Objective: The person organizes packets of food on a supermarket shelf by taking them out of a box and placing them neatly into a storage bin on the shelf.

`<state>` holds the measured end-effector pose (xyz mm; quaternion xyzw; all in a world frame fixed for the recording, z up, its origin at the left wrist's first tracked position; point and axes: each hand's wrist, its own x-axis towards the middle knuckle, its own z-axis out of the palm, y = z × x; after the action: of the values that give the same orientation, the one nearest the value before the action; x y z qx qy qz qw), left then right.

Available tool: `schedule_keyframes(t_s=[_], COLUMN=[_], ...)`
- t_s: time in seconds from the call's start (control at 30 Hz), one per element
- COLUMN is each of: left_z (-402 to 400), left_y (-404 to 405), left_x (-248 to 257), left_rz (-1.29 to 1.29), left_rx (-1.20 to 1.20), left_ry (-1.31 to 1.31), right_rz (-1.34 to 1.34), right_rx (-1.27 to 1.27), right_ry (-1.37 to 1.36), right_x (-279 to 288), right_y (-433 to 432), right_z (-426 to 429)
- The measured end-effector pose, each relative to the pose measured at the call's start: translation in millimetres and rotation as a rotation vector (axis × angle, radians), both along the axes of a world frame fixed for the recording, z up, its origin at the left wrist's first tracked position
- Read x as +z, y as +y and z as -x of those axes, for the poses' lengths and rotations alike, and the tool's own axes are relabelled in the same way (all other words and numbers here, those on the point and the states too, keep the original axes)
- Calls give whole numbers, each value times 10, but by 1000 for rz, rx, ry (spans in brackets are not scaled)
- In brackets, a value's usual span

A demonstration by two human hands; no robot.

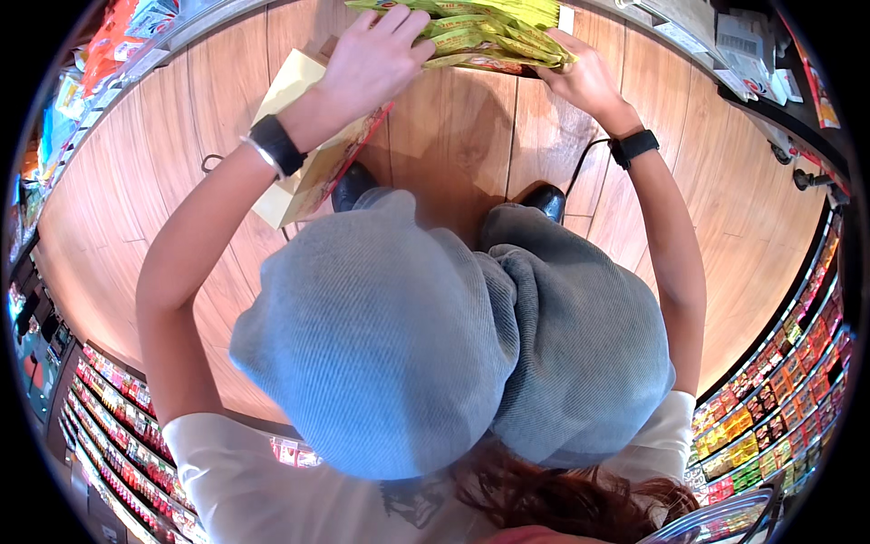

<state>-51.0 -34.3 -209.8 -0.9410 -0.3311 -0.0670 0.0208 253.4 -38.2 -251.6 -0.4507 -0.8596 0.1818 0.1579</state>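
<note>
A row of yellow-green foil snack packets point(476, 34) stands close together at the top of the view, low over the floor. My left hand point(380, 58) is at their left end, with bent fingers pressed on the packets. At the right end, my right hand point(578, 71) grips the packets' lower corner; some fingers are hidden behind the foil. Below my left wrist a cream cardboard carton point(289, 85) with a red printed edge rests on the floor, partly covered by my forearm. I wear black bands on both wrists.
My knees in grey-blue trousers point(380, 326) fill the middle. Black shoes point(546, 199) stand on the wood-look floor point(707, 272). Curved shelf edges point(669, 34) run ahead. Stocked shelves with colourful packets point(768, 415) stand behind on both sides. A thin black cord point(581, 166) hangs near my right wrist.
</note>
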Motion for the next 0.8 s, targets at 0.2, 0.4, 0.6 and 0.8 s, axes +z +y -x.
schedule_keyframes(t_s=[0.2,0.4,0.6,0.8], left_z=[-64,-135,10,-46], left_y=[138,259,183,147], left_x=[-240,-194,-291,-493], left_rz=[29,-7,-32,-23], left_rx=[21,-172,-139,-146], left_ry=[-43,-152,-8,-33], right_rz=[122,-12,-328,-180], right_rx=[-87,-232,22,22], right_ry=[139,327,206,-79], right_x=[134,455,778,325], right_y=[-134,-31,-31,-248], right_z=[-42,147,416,658])
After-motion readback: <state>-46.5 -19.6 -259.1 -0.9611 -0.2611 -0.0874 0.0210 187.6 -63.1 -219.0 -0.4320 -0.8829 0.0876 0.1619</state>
